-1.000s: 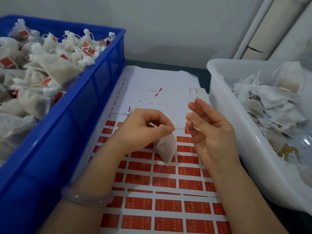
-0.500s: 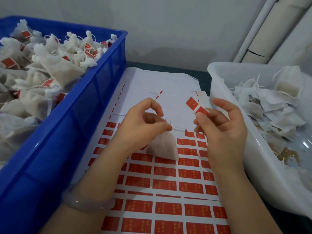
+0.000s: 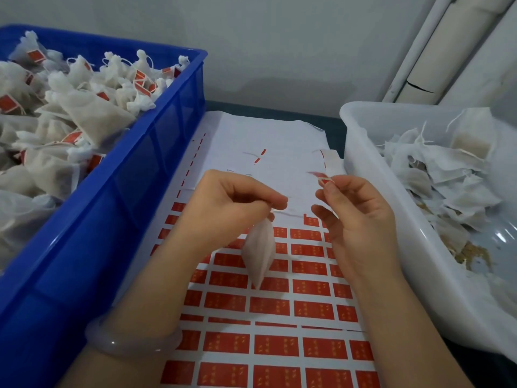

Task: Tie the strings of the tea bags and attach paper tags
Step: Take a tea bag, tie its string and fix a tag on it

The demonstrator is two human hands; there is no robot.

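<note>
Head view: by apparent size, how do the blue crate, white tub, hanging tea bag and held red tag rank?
Largest: blue crate and white tub, both cropped by the frame, so not ranked against each other.
Next: tea bag.
Smallest: red tag.

Left hand [image 3: 237, 203] pinching hanging tea bag [image 3: 258, 253], right hand [image 3: 355, 211] pinching red tag [image 3: 324, 181], over tag sheet [image 3: 279, 303]

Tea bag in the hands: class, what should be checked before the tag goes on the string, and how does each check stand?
1. Left hand pinches the tea bag at its top, bag hanging free: ok.
2. Right hand pinches the red tag: ok.
3. String knotted: cannot tell, too faint.
4. Tag touching string: not ok, held apart above it.
5. Tag's sticky side facing string: cannot tell.
</note>
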